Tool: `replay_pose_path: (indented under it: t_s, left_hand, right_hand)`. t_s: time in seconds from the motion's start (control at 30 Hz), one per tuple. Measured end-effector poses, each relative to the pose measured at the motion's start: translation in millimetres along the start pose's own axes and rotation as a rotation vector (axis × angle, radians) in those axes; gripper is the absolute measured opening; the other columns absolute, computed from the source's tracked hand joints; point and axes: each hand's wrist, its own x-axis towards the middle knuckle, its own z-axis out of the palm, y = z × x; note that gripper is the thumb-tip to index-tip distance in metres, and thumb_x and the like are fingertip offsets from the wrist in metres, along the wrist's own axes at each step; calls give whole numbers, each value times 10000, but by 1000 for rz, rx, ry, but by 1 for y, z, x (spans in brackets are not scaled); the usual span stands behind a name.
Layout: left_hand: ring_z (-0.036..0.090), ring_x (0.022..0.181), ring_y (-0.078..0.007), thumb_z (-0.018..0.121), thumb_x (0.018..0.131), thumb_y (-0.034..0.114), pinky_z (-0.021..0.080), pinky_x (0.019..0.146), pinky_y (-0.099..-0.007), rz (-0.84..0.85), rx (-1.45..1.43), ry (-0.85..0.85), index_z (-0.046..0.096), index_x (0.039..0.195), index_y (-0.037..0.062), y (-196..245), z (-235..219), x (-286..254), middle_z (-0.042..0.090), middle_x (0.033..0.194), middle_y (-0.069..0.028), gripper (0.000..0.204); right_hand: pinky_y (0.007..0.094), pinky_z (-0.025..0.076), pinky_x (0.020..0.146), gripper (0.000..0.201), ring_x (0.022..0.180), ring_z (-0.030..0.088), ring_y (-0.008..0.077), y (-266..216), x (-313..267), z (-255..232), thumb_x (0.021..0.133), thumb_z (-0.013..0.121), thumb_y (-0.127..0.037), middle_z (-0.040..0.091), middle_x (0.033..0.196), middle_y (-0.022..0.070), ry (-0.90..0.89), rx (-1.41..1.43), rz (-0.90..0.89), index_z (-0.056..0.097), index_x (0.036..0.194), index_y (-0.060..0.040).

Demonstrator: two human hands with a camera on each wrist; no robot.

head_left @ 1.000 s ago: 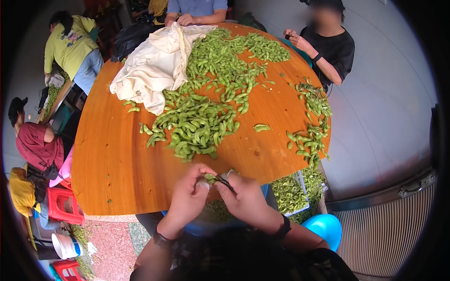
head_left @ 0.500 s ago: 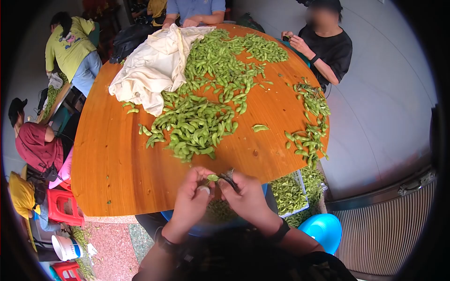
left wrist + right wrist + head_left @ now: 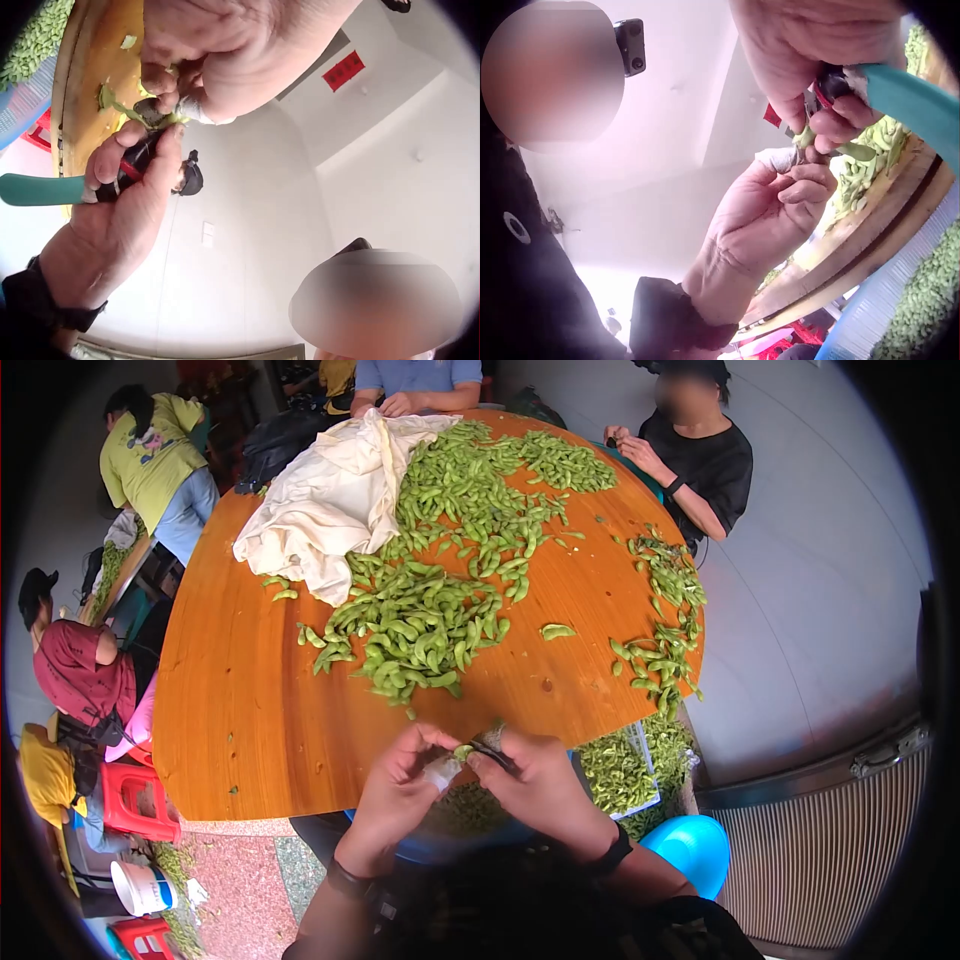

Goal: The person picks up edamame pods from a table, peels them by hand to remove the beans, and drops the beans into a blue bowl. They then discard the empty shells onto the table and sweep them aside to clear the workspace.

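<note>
Above the table's near edge my two hands meet around a green bean pod (image 3: pixel 462 753). My left hand (image 3: pixel 393 788) pinches the pod between fingers and thumb; a white wrap (image 3: pixel 778 159) covers that thumb. My right hand (image 3: pixel 540 785) grips a tool with a teal handle (image 3: pixel 45 190), bound in black and red tape near the fingers. The tool's working end is at the pod, largely covered by fingers. Below the hands is a blue basin (image 3: pixel 881 307) with many shelled green beans inside.
A large pile of pods (image 3: pixel 420 625) covers the middle of the round wooden table (image 3: pixel 250 730), beside a cream cloth (image 3: pixel 320 510). Trimmed pods (image 3: pixel 665 580) lie along the right edge. A blue bowl (image 3: pixel 690 855) stands low at right. Several people work around the room.
The left thumb has turned, so more of its white wrap shows. Both hands stay together at the table's edge, with the pod shifted slightly right and down toward the tool.
</note>
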Motion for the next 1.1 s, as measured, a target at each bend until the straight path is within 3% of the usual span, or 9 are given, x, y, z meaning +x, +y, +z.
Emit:
replay_pose_path:
  t_s: [0.23, 0.33, 0.4, 0.53, 0.6, 0.67, 0.8, 0.87, 1.1]
  left_hand:
    - [527, 1044, -93, 536, 868, -96, 412, 918, -237, 48, 31, -39, 517, 1131, 40, 0, 2, -3, 551, 1076, -10, 296]
    - [534, 1043, -99, 536, 867, -103, 412, 927, -247, 103, 40, -66, 505, 1152, 43, 1, 6, -5, 555, 1086, -21, 321]
    - [535, 1041, -101, 536, 866, -105, 412, 928, -250, 124, 35, -71, 500, 1161, 45, 0, 7, -5, 557, 1087, -25, 332]
    - [563, 973, -105, 566, 849, -102, 445, 843, -241, 158, 150, 30, 527, 1115, 37, -12, 3, -2, 562, 1062, -26, 302]
    - [585, 910, -108, 593, 830, -100, 463, 782, -234, 135, 245, 112, 548, 1078, 34, -8, 5, -2, 570, 1028, -26, 285]
    - [612, 830, -187, 616, 792, -87, 485, 684, -271, 250, 766, 138, 571, 1029, 16, 7, 10, -3, 572, 991, -71, 263]
    - [616, 788, -283, 630, 771, -53, 495, 631, -313, 407, 918, 130, 582, 998, 8, -6, 7, -1, 572, 949, -125, 240]
    - [611, 768, -374, 645, 770, -12, 508, 617, -417, 488, 899, 44, 575, 1047, 41, -10, 2, 0, 569, 993, -162, 291]
    - [623, 740, -326, 645, 760, -11, 513, 630, -357, 463, 1014, 119, 617, 1038, 32, 4, 11, -5, 597, 877, -133, 282]
  right_hand:
    - [385, 372, 427, 249, 442, 493, 317, 0, -2, 5, 861, 662, -132, 477, 546, 167, 80, -195, -112, 495, 734, 1]
    - [341, 383, 405, 238, 421, 526, 236, 4, -2, 5, 894, 641, -156, 510, 539, 118, -2, 25, 164, 506, 759, -14]
    - [262, 393, 410, 215, 448, 525, 113, -10, 3, -5, 930, 612, -173, 543, 558, 43, -153, 390, 520, 519, 795, -34]
    - [203, 403, 432, 191, 498, 514, 41, -14, 3, -10, 954, 586, -188, 560, 600, -12, -196, 450, 573, 528, 834, -51]
    - [244, 400, 446, 191, 504, 524, 67, -14, 0, -8, 923, 618, -151, 540, 575, 31, -149, 413, 475, 524, 809, -30]
    - [277, 400, 453, 188, 494, 533, 116, -3, -2, -2, 896, 632, -129, 530, 574, 67, -73, 234, 319, 518, 795, -20]
    - [361, 397, 475, 187, 497, 528, 287, -8, -2, 2, 823, 656, -81, 501, 592, 162, 89, -79, 3, 499, 762, 1]
    - [367, 405, 478, 183, 514, 525, 324, -17, -2, -3, 821, 658, -84, 512, 597, 171, 37, -80, 24, 503, 767, -3]
    - [432, 447, 512, 167, 601, 581, 389, -21, -4, -11, 819, 655, -110, 554, 632, 189, -72, -189, -55, 514, 807, -21]
